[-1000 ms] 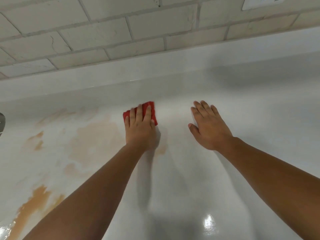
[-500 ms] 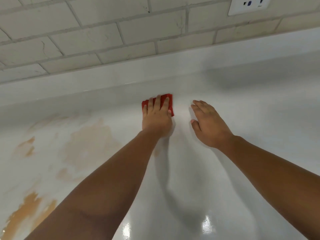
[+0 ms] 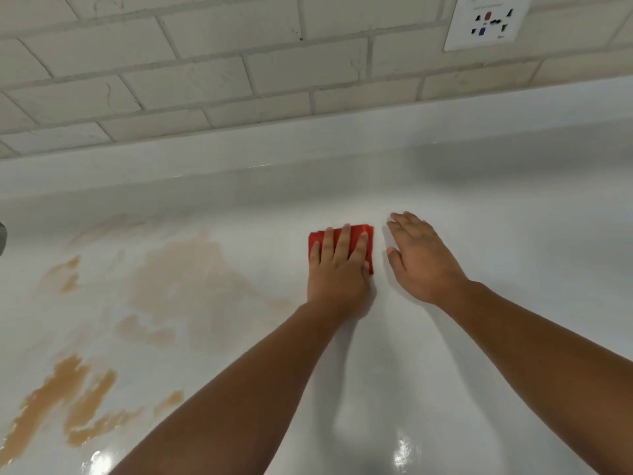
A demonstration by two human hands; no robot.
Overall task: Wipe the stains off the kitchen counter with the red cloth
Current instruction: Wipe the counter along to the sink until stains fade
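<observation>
A folded red cloth (image 3: 368,234) lies flat on the white kitchen counter (image 3: 513,303) near its middle. My left hand (image 3: 337,272) presses on the cloth with straight fingers and covers most of it. Just to the right, my right hand (image 3: 423,260) rests flat on the bare counter, fingers straight, a small gap away from the cloth. Brown stains (image 3: 185,279) spread over the counter's left part, pale smears further back and darker streaks (image 3: 65,395) near the front left.
A white upstand (image 3: 308,156) runs along the back of the counter under a wall of pale tiles (image 3: 205,80). A white wall socket (image 3: 486,24) sits at the upper right. A grey object's edge (image 3: 2,238) shows at the far left.
My left hand has slid the red cloth to the right, away from the stains and close to my right hand. My right hand has stayed flat in place.
</observation>
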